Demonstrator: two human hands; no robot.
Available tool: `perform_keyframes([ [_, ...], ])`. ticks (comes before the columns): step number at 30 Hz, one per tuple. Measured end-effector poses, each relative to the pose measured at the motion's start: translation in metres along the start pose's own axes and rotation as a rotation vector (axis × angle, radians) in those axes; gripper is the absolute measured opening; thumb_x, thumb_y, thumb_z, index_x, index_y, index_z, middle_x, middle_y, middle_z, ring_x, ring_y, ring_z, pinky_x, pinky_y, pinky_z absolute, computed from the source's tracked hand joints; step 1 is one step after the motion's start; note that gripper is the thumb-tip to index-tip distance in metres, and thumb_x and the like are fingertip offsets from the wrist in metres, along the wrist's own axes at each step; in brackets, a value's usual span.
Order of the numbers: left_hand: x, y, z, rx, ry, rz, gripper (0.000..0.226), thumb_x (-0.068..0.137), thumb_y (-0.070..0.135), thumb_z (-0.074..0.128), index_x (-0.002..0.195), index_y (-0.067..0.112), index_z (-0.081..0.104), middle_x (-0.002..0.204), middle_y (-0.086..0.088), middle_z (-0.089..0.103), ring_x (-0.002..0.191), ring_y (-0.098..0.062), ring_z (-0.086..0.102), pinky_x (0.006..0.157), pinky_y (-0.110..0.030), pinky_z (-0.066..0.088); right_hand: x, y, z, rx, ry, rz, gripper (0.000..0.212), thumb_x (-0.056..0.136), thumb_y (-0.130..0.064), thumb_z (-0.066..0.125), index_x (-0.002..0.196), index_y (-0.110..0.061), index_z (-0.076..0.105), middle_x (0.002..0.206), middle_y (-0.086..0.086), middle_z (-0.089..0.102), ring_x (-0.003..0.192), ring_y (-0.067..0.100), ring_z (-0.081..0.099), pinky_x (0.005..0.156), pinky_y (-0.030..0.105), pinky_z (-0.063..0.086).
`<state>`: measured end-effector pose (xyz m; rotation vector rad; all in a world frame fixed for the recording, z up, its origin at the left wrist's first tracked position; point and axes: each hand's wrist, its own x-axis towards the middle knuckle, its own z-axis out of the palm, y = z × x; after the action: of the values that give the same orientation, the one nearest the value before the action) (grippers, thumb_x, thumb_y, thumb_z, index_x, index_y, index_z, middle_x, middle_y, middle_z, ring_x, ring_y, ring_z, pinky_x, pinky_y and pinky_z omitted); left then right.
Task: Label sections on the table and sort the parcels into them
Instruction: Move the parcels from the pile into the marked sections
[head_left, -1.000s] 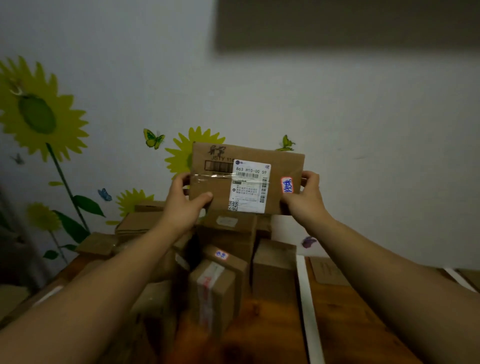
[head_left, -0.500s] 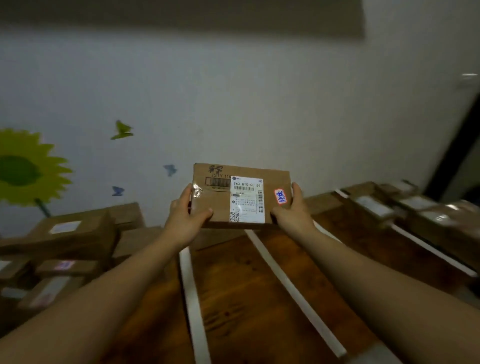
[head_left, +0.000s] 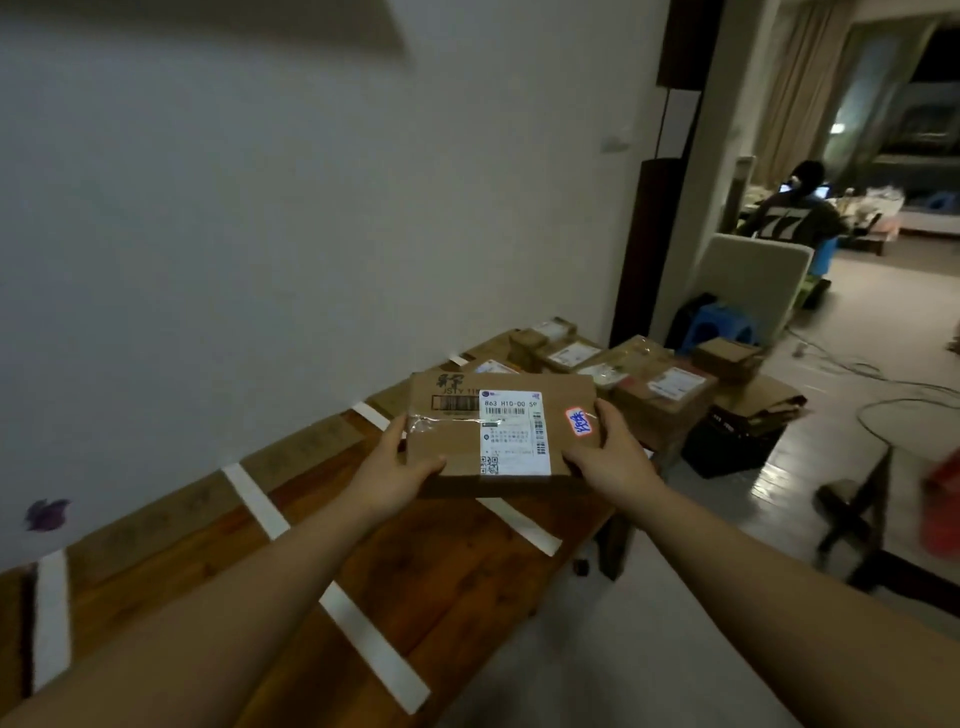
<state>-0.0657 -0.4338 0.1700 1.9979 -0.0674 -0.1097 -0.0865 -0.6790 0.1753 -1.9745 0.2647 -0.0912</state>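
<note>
I hold a flat brown cardboard parcel (head_left: 452, 447) in both hands above the wooden table (head_left: 447, 566). It carries a white shipping label and a small orange sticker with blue writing. My left hand (head_left: 397, 467) grips its left edge, thumb on top. My right hand (head_left: 610, 457) grips its right edge. White tape strips (head_left: 257, 501) split the tabletop into sections, with flat cardboard tags (head_left: 306, 449) along the wall. Several sorted parcels (head_left: 660, 389) sit at the table's far end, just beyond the held one.
A white wall runs along the table's far side. Beyond the table end stand a black crate (head_left: 727, 441), a blue stool (head_left: 719, 325) and a chair back. A dark stool (head_left: 857, 506) stands on the floor at right. A person sits far back.
My view has swung right along the table with the parcel still in both hands. The unsorted pile at left has left the view; the far-end parcels and the room beyond have appeared.
</note>
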Motion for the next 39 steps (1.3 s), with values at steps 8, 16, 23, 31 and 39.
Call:
perform_keyframes([
  [8,0.047,0.023,0.103,-0.019,-0.026,-0.178,0.072,0.093,0.018,0.056,0.149,0.031,0.014,0.144,-0.006,0.04,0.114,-0.021,0.049,0.092,-0.039,0.05,0.07,0.061,-0.082,-0.078,-0.09,0.037,0.087,0.087,-0.026,0.067,0.153,-0.024,0.011,0.153,0.005,0.034,0.133,0.025,0.041,0.105,0.04,0.04],
  [16,0.122,0.009,0.101,-0.33,0.121,-0.33,0.066,0.089,-0.003,0.046,0.144,0.032,0.03,0.101,0.001,0.055,0.092,-0.025,0.058,0.074,-0.039,0.053,0.15,0.07,-0.068,-0.109,-0.187,0.014,0.088,0.087,-0.031,0.068,0.153,-0.029,0.008,0.15,0.005,0.036,0.13,0.026,0.043,0.096,0.035,0.038],
  [23,0.202,-0.017,0.079,-0.397,0.277,-0.331,0.067,0.086,-0.007,0.057,0.143,0.02,0.033,0.121,-0.009,0.054,0.09,-0.021,0.058,0.065,-0.03,0.052,0.231,0.063,-0.014,-0.171,-0.279,0.111,0.036,0.086,-0.03,0.068,0.112,-0.017,0.046,0.108,0.003,0.058,0.097,0.019,0.06,0.088,0.04,0.053],
  [31,0.243,-0.056,0.099,-0.419,0.338,-0.453,0.093,0.077,-0.012,0.063,0.148,0.026,0.015,0.136,-0.011,0.05,0.113,-0.03,0.057,0.081,-0.046,0.056,0.285,0.09,0.063,-0.343,-0.478,0.064,0.038,0.095,-0.036,0.053,0.129,-0.021,0.049,0.123,-0.002,0.058,0.106,0.012,0.056,0.084,0.026,0.04],
  [39,0.258,-0.079,0.131,-0.219,0.312,-0.51,0.076,0.08,-0.002,0.062,0.139,0.034,0.029,0.133,0.002,0.045,0.12,-0.017,0.049,0.092,-0.035,0.051,0.335,0.122,0.09,-0.459,-0.693,0.007,0.042,0.099,-0.04,0.045,0.136,-0.019,0.04,0.129,0.003,0.053,0.114,0.017,0.053,0.099,0.033,0.043],
])
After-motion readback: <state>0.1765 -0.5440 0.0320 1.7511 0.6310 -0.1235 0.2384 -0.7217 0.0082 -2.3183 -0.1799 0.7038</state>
